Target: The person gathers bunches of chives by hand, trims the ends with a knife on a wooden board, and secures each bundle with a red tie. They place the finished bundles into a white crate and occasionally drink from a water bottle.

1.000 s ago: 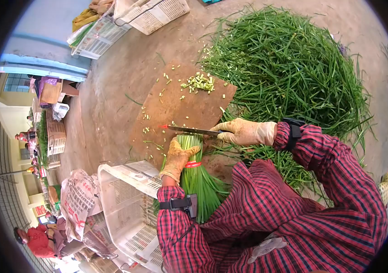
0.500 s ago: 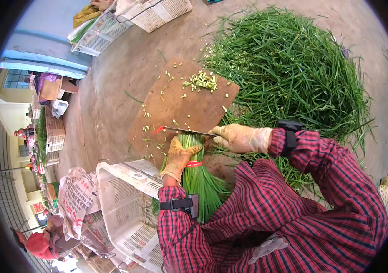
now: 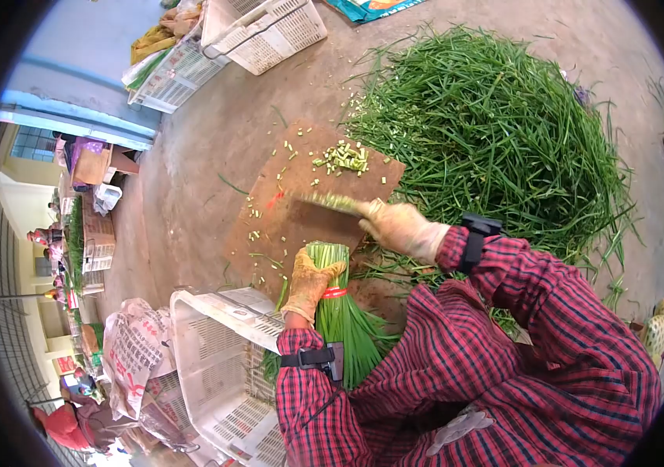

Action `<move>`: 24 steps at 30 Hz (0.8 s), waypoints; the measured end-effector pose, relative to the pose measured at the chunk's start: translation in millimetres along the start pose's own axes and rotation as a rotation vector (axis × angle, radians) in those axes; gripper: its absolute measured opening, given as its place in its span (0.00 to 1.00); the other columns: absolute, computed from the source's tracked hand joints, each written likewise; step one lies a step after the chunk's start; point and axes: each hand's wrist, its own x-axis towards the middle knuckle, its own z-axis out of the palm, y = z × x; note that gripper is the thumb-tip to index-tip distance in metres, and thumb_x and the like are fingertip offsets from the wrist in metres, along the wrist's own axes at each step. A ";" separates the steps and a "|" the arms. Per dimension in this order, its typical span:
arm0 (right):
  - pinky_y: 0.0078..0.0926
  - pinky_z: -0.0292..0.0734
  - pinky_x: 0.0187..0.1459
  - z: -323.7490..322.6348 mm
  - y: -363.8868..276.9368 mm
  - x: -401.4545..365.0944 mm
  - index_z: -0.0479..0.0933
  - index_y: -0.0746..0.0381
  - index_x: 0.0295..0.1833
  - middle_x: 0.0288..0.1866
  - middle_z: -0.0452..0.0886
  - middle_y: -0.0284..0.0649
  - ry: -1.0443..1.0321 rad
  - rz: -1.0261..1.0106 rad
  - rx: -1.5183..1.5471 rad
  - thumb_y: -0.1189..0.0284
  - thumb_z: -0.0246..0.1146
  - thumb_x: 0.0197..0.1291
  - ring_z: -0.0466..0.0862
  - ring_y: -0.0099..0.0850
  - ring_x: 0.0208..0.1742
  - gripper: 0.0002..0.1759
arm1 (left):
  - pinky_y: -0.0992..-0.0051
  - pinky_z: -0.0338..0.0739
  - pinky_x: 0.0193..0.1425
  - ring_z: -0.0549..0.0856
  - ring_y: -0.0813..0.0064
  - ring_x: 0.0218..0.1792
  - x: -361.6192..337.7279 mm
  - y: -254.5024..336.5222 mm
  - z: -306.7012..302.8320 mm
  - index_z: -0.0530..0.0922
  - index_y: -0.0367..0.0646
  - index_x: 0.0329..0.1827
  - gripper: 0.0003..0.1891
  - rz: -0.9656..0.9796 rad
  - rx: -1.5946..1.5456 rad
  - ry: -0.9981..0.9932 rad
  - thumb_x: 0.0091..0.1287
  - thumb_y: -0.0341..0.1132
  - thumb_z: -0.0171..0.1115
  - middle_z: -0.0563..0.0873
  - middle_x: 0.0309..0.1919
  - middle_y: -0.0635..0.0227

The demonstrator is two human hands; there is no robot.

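Observation:
My left hand (image 3: 310, 282), in a stained glove, is wrapped round a bundle of long green stalks (image 3: 347, 335) tied with a red band (image 3: 334, 293). The cut ends of the bundle lie at the near edge of a brown board (image 3: 324, 222). In its gloved fingers my right hand (image 3: 404, 229) grips the handle of a knife (image 3: 330, 202). The blade, blurred, carries pale green bits and is over the board, apart from the bundle. Short cut pieces (image 3: 344, 159) lie on the board's far part.
A big heap of green leaves (image 3: 495, 132) covers the floor at the right. Beside my left arm is a white plastic basket (image 3: 223, 366). More baskets (image 3: 274, 39) stand at the top left. A printed sack (image 3: 137, 350) and a person in red (image 3: 67, 428) are at the lower left.
The knife in my right hand has moved away from the bundle, farther over the board, and bits now cover its blade. My left hand still holds the bundle. The view has shifted slightly.

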 end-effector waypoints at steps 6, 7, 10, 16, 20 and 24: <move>0.44 0.85 0.44 -12.5 46.2 16.5 0.72 0.56 0.71 0.53 0.85 0.44 0.182 -0.015 -0.337 0.64 0.67 0.65 0.89 0.43 0.48 0.30 | 0.64 0.82 0.58 0.89 0.58 0.52 -6.2 1.8 0.0 0.74 0.35 0.65 0.38 0.073 -0.100 0.049 0.56 0.44 0.85 0.88 0.53 0.52; 0.45 0.84 0.47 -13.1 45.0 17.2 0.72 0.55 0.73 0.55 0.84 0.44 0.155 0.001 -0.360 0.64 0.67 0.64 0.88 0.43 0.51 0.32 | 0.64 0.82 0.59 0.89 0.59 0.53 -12.1 3.7 -3.3 0.74 0.35 0.65 0.38 0.055 -0.146 0.038 0.56 0.44 0.84 0.88 0.53 0.53; 0.46 0.82 0.54 -18.1 37.2 5.1 0.73 0.56 0.74 0.59 0.83 0.45 0.135 -0.006 -0.464 0.62 0.67 0.66 0.85 0.45 0.58 0.31 | 0.65 0.81 0.61 0.88 0.62 0.55 -36.9 9.3 -5.3 0.73 0.36 0.68 0.40 0.114 -0.255 0.124 0.57 0.41 0.84 0.88 0.55 0.55; 0.40 0.84 0.50 -41.0 -1.4 -41.9 0.73 0.58 0.73 0.54 0.85 0.43 0.044 -0.043 0.182 0.57 0.61 0.76 0.88 0.42 0.49 0.27 | 0.65 0.78 0.66 0.85 0.61 0.59 -142.7 62.2 -32.0 0.70 0.37 0.71 0.43 0.265 -0.361 0.469 0.54 0.37 0.86 0.85 0.58 0.56; 0.34 0.87 0.47 -103.4 -80.3 -73.4 0.73 0.60 0.74 0.53 0.87 0.43 -0.702 0.199 0.839 0.48 0.52 0.81 0.90 0.35 0.44 0.31 | 0.59 0.77 0.64 0.83 0.55 0.57 -235.8 153.8 -85.6 0.76 0.39 0.64 0.36 0.591 -0.079 0.731 0.55 0.39 0.84 0.83 0.57 0.56; 0.37 0.84 0.55 -126.8 -152.0 -111.5 0.70 0.61 0.76 0.61 0.84 0.44 -0.910 0.116 1.195 0.49 0.56 0.79 0.86 0.34 0.54 0.32 | 0.53 0.73 0.69 0.81 0.54 0.63 -290.8 185.1 -89.8 0.83 0.55 0.59 0.25 0.916 0.274 0.781 0.57 0.41 0.77 0.81 0.62 0.63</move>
